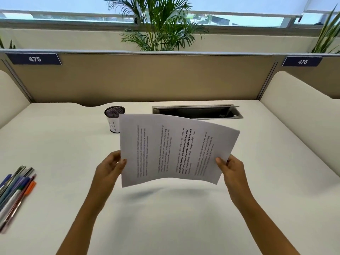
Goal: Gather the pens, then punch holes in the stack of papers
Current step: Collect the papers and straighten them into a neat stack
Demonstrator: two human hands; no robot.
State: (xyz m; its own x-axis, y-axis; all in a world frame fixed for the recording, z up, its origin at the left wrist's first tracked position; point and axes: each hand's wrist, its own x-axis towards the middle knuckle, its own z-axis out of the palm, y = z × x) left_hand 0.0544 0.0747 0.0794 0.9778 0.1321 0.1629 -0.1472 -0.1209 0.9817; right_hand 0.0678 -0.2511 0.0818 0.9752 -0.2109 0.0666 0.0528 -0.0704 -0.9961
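Note:
A stack of printed white papers (174, 150) hangs in the air above the middle of the white desk (73, 144), turned sideways and bowed upward. My left hand (110, 166) pinches its lower left edge, and my right hand (230, 168) pinches its lower right edge. Several pens (14, 192) lie bunched together at the desk's left edge, orange, blue, green and white among them. No hole punch is in view.
A mesh pen cup (114, 118) stands behind the papers' top left corner. An open cable tray (196, 112) is set into the desk at the back. Beige partitions (143, 78) close in the back and both sides, with a palm behind.

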